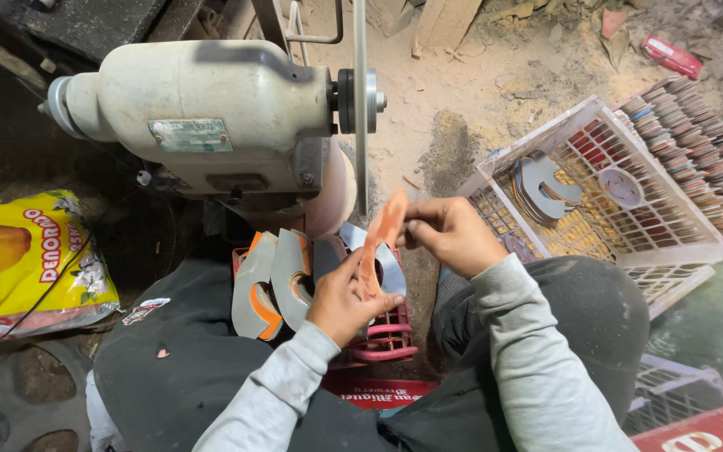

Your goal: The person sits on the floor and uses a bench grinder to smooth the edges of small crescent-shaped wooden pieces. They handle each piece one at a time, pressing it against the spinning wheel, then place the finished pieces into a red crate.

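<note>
An orange, curved flat sole-shaped piece is held up between both hands in front of me. My left hand grips its lower end, and my right hand pinches its upper end. Just below the hands, a small pink crate holds several grey and orange curved pieces standing on edge. A cream-coloured motor machine with a round sanding wheel sits directly behind the hands.
A white plastic crate at the right holds a few grey curved pieces. Rows of stacked flat pieces lie beyond it. A yellow printed bag lies at the left. Sawdust covers the floor behind.
</note>
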